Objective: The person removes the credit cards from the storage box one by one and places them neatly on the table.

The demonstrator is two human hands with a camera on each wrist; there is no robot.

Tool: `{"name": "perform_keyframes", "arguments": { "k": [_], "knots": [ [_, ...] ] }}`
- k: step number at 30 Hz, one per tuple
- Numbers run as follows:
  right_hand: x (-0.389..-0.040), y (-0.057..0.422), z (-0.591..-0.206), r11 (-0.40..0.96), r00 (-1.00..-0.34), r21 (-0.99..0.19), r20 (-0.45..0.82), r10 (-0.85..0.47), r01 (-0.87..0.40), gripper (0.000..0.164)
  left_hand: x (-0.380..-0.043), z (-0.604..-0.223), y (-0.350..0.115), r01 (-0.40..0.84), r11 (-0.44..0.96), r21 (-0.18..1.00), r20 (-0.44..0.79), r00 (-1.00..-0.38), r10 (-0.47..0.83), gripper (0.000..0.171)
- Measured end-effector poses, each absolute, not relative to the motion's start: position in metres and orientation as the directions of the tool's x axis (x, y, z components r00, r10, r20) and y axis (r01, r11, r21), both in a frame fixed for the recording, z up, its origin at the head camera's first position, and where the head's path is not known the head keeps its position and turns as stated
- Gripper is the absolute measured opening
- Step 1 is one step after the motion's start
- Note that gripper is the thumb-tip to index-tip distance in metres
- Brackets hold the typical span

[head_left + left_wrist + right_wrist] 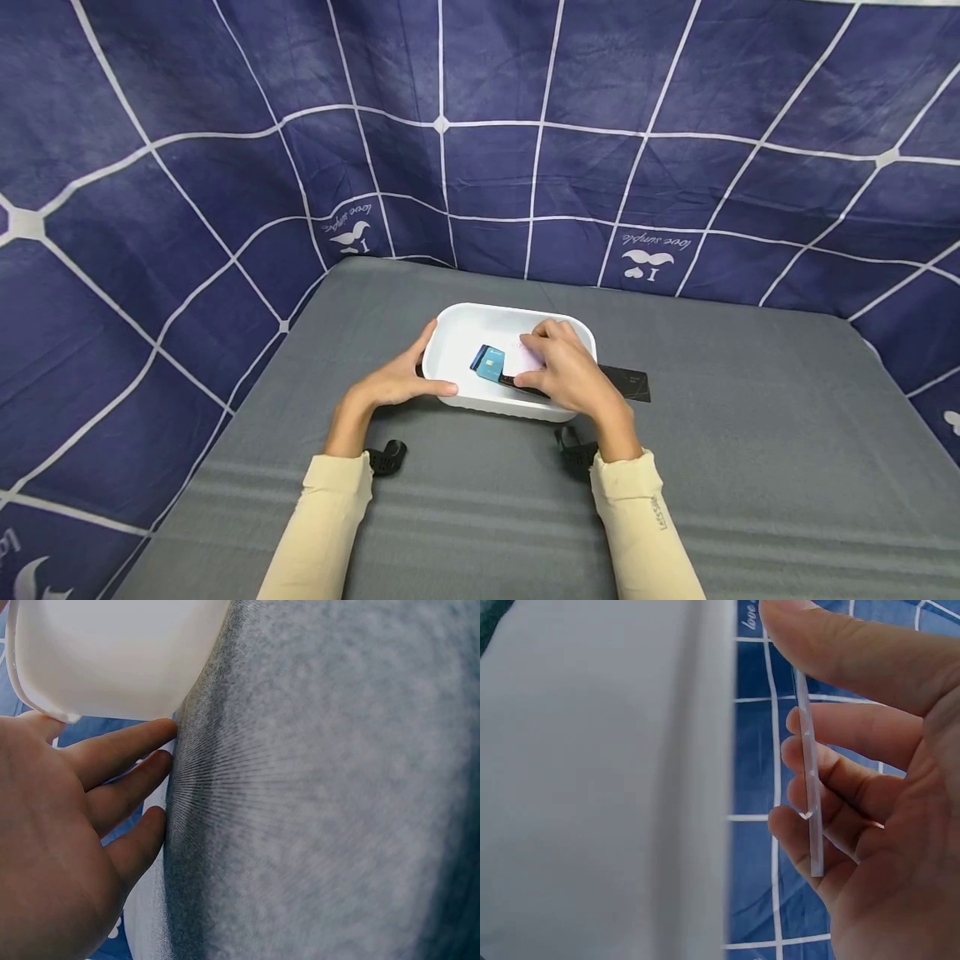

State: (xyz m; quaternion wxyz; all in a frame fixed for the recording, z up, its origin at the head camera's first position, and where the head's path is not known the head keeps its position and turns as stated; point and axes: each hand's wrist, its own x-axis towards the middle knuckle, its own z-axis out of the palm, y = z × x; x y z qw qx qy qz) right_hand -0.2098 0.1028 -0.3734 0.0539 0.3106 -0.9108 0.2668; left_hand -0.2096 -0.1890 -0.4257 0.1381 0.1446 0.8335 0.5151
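While a blue curtain [487, 167] hung behind, a black card [628, 384] poked out just right of the white tub [455, 354]. A blue card [491, 363] sat inside, partly hidden by the pale card [517, 361]. The right hand [567, 368] pinched the pale card over the tub; the left hand [390, 382] gripped the tub's left end. The tub's long side ran left to right; the pale card's edge ran thumb to little finger.

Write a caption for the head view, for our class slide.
Left hand on a white tub, right hand gripping a pale card.
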Motion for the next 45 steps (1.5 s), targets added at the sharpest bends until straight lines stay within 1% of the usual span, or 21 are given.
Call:
{"name": "perform_keyframes", "arguments": {
  "k": [6,12,19,22,28,39,45],
  "knots": [
    [-0.209,0.108,-0.369,0.655,-0.800,-0.465,0.276,-0.533,-0.596,0.056,-0.208,-0.423,-0.189,0.105,0.425,0.899,-0.075,-0.920,0.386,0.119],
    [-0.205,0.113,-0.367,0.663,-0.805,-0.463,0.253,-0.537,-0.588,0.056,-0.207,-0.422,-0.188,0.098,0.421,0.902,-0.080,-0.919,0.385,0.120],
    [-0.199,0.118,-0.363,0.699,-0.820,-0.432,0.240,-0.520,-0.570,0.055,-0.208,-0.424,-0.188,0.094,0.409,0.908,-0.077,-0.920,0.384,0.120],
    [-0.198,0.119,-0.363,0.705,-0.816,-0.415,0.230,-0.530,-0.575,0.054,-0.207,-0.424,-0.188,0.091,0.410,0.908,-0.082,-0.919,0.386,0.120],
    [-0.196,0.126,-0.363,0.695,-0.806,-0.410,0.253,-0.536,-0.591,0.053,-0.208,-0.425,-0.188,0.093,0.405,0.910,-0.079,-0.918,0.389,0.120],
    [-0.201,0.167,-0.366,0.713,-0.851,-0.470,0.222,-0.475,-0.521,0.054,-0.206,-0.425,-0.189,0.087,0.417,0.905,-0.089,-0.918,0.386,0.120],
    [-0.202,0.185,-0.366,0.711,-0.857,-0.486,0.197,-0.477,-0.508,0.053,-0.207,-0.424,-0.188,0.088,0.409,0.908,-0.085,-0.918,0.387,0.121]
  ]
}}
